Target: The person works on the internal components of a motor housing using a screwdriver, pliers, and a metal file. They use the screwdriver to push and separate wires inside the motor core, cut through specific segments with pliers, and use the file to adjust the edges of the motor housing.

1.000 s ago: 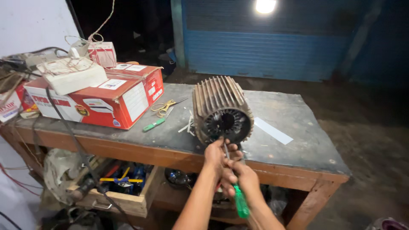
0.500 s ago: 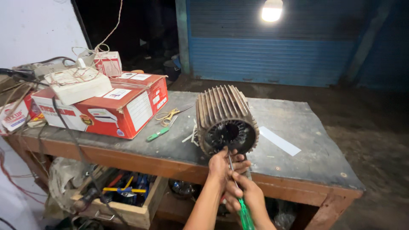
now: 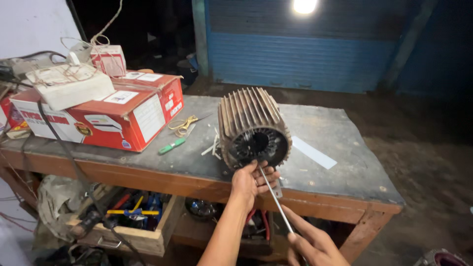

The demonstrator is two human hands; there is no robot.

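Below, the left hand (image 3: 249, 181) grips the finned motor shell (image 3: 252, 129) at the workbench (image 3: 345, 162) edge (mouth toward us); the right hand (image 3: 315, 246) clasps a screwdriver (image 3: 276, 199), probing inside; steadiness seems needed next.

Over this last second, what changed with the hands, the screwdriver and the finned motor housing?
The right hand drew back down the screwdriver toward the person, so more bare shaft shows and the green handle is now hidden. The left hand stayed on the lower rim of the finned motor housing, guiding the shaft. The housing, scissors and red boxes kept their places on the workbench.
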